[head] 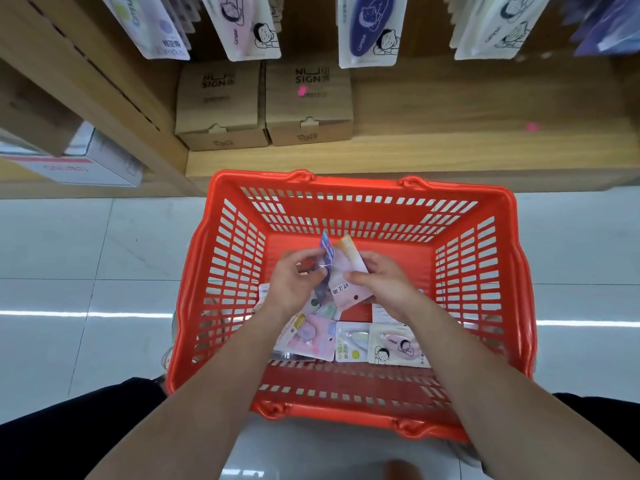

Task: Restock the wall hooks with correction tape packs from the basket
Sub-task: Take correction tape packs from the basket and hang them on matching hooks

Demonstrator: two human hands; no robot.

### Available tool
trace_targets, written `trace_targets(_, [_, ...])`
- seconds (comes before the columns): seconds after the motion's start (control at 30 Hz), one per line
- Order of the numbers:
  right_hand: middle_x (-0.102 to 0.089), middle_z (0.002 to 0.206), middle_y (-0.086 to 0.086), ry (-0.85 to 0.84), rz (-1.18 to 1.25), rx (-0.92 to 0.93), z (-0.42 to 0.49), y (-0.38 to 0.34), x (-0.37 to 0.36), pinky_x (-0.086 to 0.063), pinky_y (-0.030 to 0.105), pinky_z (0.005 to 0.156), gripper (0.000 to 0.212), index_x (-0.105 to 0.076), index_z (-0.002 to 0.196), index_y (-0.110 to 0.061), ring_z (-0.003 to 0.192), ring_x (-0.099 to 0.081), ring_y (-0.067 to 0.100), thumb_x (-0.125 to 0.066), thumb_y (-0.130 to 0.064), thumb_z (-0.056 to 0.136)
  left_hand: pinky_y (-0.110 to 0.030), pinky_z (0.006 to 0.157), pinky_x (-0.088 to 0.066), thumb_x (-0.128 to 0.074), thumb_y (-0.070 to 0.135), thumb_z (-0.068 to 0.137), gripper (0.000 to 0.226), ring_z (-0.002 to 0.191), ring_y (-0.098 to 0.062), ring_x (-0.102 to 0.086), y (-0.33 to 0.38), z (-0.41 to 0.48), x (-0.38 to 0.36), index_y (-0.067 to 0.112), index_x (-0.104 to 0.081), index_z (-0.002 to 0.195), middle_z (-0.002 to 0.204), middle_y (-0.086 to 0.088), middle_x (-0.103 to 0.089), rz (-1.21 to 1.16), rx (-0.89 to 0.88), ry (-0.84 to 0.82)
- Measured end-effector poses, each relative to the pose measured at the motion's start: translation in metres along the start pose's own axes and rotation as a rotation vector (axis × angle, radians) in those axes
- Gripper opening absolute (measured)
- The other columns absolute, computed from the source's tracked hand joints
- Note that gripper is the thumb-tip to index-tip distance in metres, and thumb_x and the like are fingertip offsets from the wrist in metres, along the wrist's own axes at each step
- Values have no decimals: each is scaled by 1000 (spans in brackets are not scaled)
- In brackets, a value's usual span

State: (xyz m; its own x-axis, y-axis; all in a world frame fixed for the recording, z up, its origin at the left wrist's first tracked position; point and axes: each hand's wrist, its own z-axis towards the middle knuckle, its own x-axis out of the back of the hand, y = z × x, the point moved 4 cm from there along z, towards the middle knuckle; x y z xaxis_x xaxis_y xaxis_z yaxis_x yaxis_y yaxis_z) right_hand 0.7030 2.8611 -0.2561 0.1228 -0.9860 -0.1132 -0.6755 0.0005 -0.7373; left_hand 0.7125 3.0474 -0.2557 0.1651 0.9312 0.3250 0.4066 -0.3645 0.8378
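Correction tape packs (341, 268), fanned upright with long edges toward the shelving (415, 150), are pinched by the left hand (294, 282) and right hand (384, 284) inside the basket (346, 183); hanging packs (367, 29) wait ahead, past its far rim.

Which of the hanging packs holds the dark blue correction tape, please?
The third hanging pack from the left, above the right cardboard box; its neighbours show pale dispensers.

A stationery shop: hanging packs (367, 29), wooden shelf (450, 147), red basket (346, 188).
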Motion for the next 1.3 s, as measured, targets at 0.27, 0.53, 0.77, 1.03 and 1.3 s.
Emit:
trace_targets(0.27, [-77,98,3,7,16,77,7,-4,9,-60,39,70,27,-70,113,-27,81,-73,19,-73,-9,93,-29,83,-52,-83,12,85,54,101,-17,-62,-9,12,-4,13,-61,134,125,-4,-68,-40,135,5])
trace_targets(0.53, [-78,94,-4,-124,-252,55,8,-1,20,-51,23,70,19,-79,99,-19,81,-68,7,-84,-11,83,-30,90,-53,-87,15,79,21,103,-17,-62,-18,20,-4,23,-69,89,108,3,-66,83,68,-29])
trace_targets(0.77, [-75,101,-4,-63,-220,30,8,14,24,-50,14,61,24,-73,106,-12,82,-69,4,-82,-7,84,-28,73,-56,-88,29,79,52,91,-6,-63,-20,12,-9,26,-53,117,104,14,-62,121,188,-35])
trace_targets(1.03, [-77,107,3,-2,-319,56,13,31,29,-57,29,83,22,-74,112,-13,98,-73,16,-78,-20,91,-41,92,-59,-89,14,78,66,113,-19,-66,-36,5,-10,19,-56,135,120,5,-64,164,226,-291])
trace_targets(1.3, [-78,90,4,-48,-240,2,10,25,31,-53,39,83,38,-75,88,-14,83,-72,18,-58,-45,101,-35,85,-60,-90,16,77,57,110,-15,-66,-25,7,-20,29,-53,120,121,3,-68,61,190,-341])
